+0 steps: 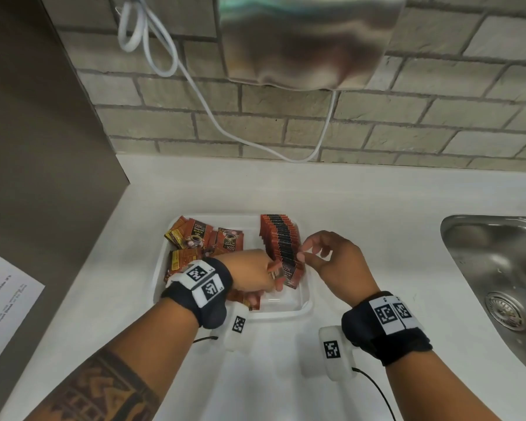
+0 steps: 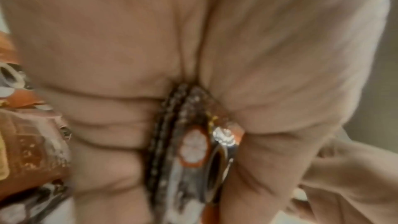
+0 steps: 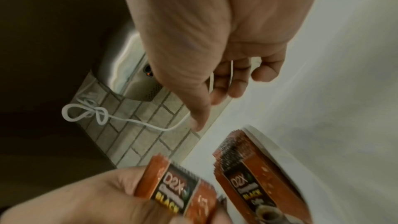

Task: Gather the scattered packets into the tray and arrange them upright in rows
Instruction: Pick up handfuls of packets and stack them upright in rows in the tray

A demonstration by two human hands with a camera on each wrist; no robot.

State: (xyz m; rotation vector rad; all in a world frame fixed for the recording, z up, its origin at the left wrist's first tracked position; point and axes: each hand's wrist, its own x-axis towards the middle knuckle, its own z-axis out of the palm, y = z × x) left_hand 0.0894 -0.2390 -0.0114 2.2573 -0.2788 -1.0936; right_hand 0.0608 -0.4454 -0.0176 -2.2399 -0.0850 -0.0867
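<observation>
Head view: the left hand (image 1: 249,273) grips a few packets (image 1: 275,272) just beside the upright row (image 1: 281,241) in the tray (image 1: 286,308); the right hand (image 1: 328,259), fingers loosely curled and empty, hovers at the row's near end. Loose packets (image 1: 194,238) lie beyond the left fingers.

Left wrist view: fingers (image 2: 103,117) clamp the packets' edges.

Right wrist view: the cord (image 3: 137,122) hangs clear beyond the fingertips. Pushing carelessly could topple the row.
</observation>
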